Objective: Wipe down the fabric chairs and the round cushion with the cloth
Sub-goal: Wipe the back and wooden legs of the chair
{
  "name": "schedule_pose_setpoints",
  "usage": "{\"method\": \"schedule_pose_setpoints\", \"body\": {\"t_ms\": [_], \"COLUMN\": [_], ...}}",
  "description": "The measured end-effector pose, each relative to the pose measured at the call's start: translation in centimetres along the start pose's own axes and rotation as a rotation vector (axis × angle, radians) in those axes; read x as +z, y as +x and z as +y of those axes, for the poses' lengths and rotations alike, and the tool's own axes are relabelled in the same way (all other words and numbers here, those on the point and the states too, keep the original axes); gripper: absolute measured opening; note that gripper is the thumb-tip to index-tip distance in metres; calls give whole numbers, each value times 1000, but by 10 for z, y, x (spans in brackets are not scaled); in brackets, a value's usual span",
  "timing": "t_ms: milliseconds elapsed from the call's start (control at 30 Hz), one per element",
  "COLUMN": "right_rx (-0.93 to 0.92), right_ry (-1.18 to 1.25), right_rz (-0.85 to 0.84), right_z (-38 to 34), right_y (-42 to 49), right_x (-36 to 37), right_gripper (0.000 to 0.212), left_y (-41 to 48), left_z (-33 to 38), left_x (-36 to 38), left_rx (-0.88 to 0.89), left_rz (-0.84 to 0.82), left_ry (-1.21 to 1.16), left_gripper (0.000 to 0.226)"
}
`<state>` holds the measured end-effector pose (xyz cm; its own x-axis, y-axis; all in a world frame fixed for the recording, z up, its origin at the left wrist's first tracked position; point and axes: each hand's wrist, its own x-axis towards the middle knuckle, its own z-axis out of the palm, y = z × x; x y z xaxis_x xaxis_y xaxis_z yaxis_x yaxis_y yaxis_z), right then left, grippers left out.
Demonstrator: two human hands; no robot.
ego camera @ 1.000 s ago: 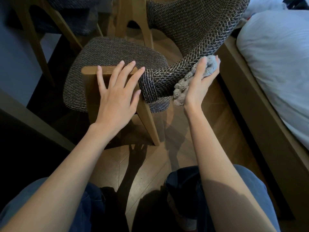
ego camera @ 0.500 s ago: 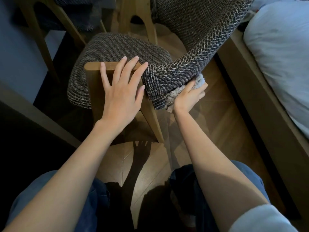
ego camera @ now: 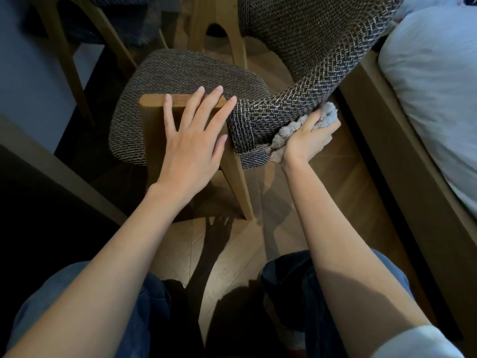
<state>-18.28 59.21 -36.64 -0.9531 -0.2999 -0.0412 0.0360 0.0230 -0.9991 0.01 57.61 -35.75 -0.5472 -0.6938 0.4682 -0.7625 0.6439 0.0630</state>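
Observation:
A woven dark fabric chair (ego camera: 180, 78) with wooden legs stands in front of me, its curved backrest (ego camera: 309, 60) sweeping from upper right down to the middle. My left hand (ego camera: 193, 140) lies flat, fingers spread, on the wooden back post of the chair. My right hand (ego camera: 307, 140) grips a bunched grey fluffy cloth (ego camera: 286, 133) and presses it against the lower outer edge of the backrest. No round cushion is in view.
A bed with a wooden frame (ego camera: 402, 161) and pale bedding (ego camera: 433, 81) runs along the right, close to the chair. A second chair (ego camera: 85, 29) stands at the upper left. A dark furniture edge (ego camera: 51, 177) lies at the left. Wooden floor (ego camera: 232, 254) shows between my knees.
My right hand slid the cloth down the backrest edge toward its lower end, then slightly back to the right. My left hand stayed on the wooden post.

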Motion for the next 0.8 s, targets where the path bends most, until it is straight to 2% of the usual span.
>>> {"method": "schedule_pose_setpoints", "body": {"t_ms": [67,167,200,400,433,467,567,633,800], "right_rx": [-23,-188,-176,347,334,246,-154,-292,-242], "right_ry": [-11,62,69,73,79,79,87,75,-41], "right_rz": [4,33,27,-87,-82,-64,-3,2,-109], "right_z": [-9,-24,-24,18,18,13,-5,-8,25], "right_y": [-4,-24,-32,-66,-70,-74,-83,-85,-93], "right_x": [-1,0,1,11,12,13,16,20,17], "right_gripper": [33,32,33,37,36,36,37,39,41], "left_y": [-2,-5,-6,-16,-18,-19,-21,-22,-25], "left_z": [-2,-6,-6,-14,-17,-20,-30,-33,-33], "left_x": [-1,-5,-6,-12,-13,-14,-17,-17,-17], "left_rx": [29,54,55,27,20,13,-15,-28,-37], "left_rz": [-8,-11,-9,-17,-17,-18,-27,-37,-64], "left_ry": [8,18,16,11,10,9,-1,-15,-52], "left_gripper": [56,58,59,62,63,63,64,64,65]}}
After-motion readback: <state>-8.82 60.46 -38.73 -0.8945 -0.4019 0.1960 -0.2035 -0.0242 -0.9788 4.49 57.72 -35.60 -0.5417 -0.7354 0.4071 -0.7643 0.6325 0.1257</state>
